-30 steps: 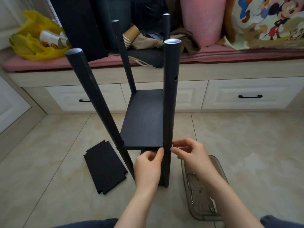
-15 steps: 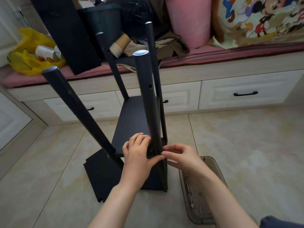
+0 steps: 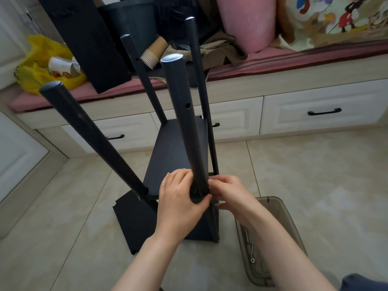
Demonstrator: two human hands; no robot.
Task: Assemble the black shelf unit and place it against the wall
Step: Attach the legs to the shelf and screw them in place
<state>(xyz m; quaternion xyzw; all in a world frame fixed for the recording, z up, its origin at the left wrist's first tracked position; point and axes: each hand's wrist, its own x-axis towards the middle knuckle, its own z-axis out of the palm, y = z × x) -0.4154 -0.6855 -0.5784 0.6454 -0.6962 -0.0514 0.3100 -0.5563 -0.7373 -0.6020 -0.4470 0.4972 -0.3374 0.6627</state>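
The half-built black shelf unit stands on the tiled floor: several black round posts rise around a black shelf board [image 3: 176,152]. The nearest post [image 3: 184,122] has a side hole partway up. My left hand [image 3: 180,200] curls around this post's lower part at the board's near right corner, thumb under the edge. My right hand [image 3: 228,194] pinches at the same joint from the right; what its fingertips hold is hidden. A loose black board [image 3: 134,219] with notched corners lies flat on the floor beneath the unit.
A smoky plastic tray [image 3: 281,217] with screws and washers sits on the floor at my right. Behind runs a white drawer bench [image 3: 315,110] with a pink cushion, a tall black panel [image 3: 88,38], a yellow bag [image 3: 42,64] and paper cups [image 3: 151,55].
The view has shifted closer and to the right of the unit. My left hand went from touching the board's front edge to wrapping around the near post; my right hand closed in on the same joint.
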